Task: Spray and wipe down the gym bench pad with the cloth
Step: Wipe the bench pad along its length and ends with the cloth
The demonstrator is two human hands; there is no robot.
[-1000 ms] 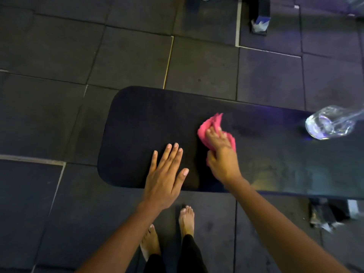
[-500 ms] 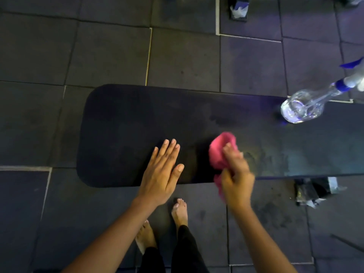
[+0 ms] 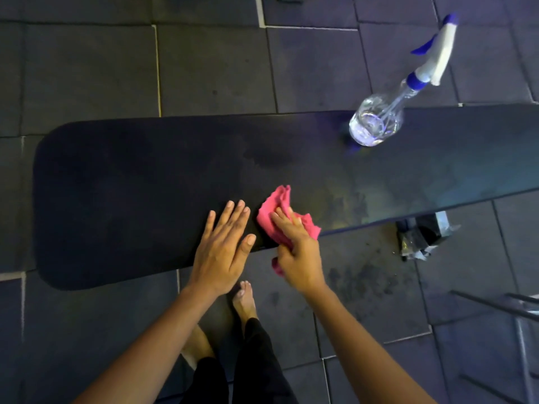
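The black gym bench pad (image 3: 131,185) stretches across the view from left to right. My right hand (image 3: 297,255) grips a crumpled pink cloth (image 3: 277,208) and presses it on the pad near its front edge. Just left of it, my left hand (image 3: 224,246) lies flat on the pad with fingers spread and nothing in it. A clear spray bottle (image 3: 376,121) with a white and blue trigger head stands on the pad at the far right. Damp streaks show on the pad to the right of the cloth.
Dark rubber floor tiles (image 3: 204,68) surround the bench. My bare feet (image 3: 245,298) stand below the pad's front edge. A bench foot with torn wrapping (image 3: 423,234) sits under the pad at right. Metal bars (image 3: 501,307) cross the lower right corner.
My right hand has swept the cloth from mid-pad toward the front edge, then back up a little onto the pad. The left hand stays flat. The view has shifted, showing the whole bottle.
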